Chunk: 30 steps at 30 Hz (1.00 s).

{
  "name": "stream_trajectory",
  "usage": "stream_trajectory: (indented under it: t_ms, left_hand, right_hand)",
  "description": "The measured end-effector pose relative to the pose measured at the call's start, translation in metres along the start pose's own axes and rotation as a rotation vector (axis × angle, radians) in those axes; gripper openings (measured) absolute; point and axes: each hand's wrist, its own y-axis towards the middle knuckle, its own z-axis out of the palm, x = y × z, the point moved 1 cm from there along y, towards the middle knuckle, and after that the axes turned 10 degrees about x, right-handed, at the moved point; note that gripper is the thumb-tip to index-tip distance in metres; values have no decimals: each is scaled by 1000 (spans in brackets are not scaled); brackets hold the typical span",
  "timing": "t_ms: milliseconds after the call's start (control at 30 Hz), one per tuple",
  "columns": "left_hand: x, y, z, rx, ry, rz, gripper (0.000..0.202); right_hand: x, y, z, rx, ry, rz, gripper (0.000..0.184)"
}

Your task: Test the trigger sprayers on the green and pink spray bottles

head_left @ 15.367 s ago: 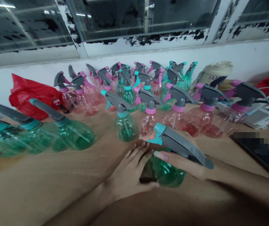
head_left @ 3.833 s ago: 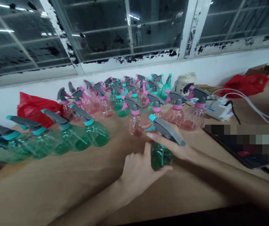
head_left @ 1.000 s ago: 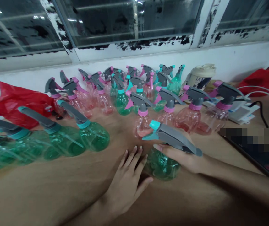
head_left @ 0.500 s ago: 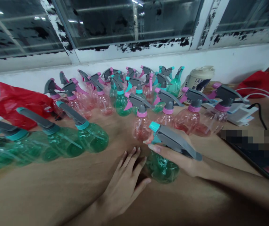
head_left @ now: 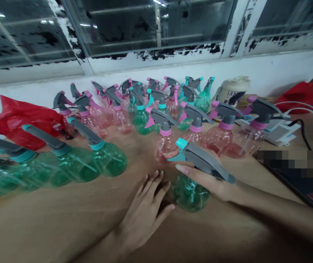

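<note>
A green spray bottle (head_left: 189, 193) with a grey and teal trigger head (head_left: 200, 162) stands on the brown table (head_left: 49, 219) in front of me. My right hand (head_left: 206, 179) is wrapped round its trigger head and neck. My left hand (head_left: 145, 212) lies with fingers stretched out, resting against the bottle's left side at its base. A row of green spray bottles (head_left: 101, 157) runs off to the left. Several pink spray bottles (head_left: 219, 137) stand just behind the held one.
More pink and green bottles crowd the back by the white wall. A red plastic bag (head_left: 25, 120) lies at the left, another red bag (head_left: 307, 95) at the right. A white tub (head_left: 232, 91), a white power strip (head_left: 279, 131) with cables, and a dark flat device (head_left: 310, 190) sit at the right.
The trigger head in my right hand has turned slightly on the bottle over the last second. My left hand stays flat against the bottle's base. The other bottles have not moved.
</note>
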Motion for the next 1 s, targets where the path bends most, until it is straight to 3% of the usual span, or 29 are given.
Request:
stream_trajectory:
  t_ms: [300, 567, 1000]
  left_hand:
    - [-2, 1, -2, 31, 6, -15, 48]
    - [-2, 0, 1, 13, 29, -11, 50]
    - [-2, 1, -1, 12, 53, -6, 50]
  right_hand:
    - [-1, -3, 2, -34, -116, -7, 25]
    - [-2, -2, 1, -11, -39, -9, 28]
    - [5, -1, 5, -83, -58, -12, 9]
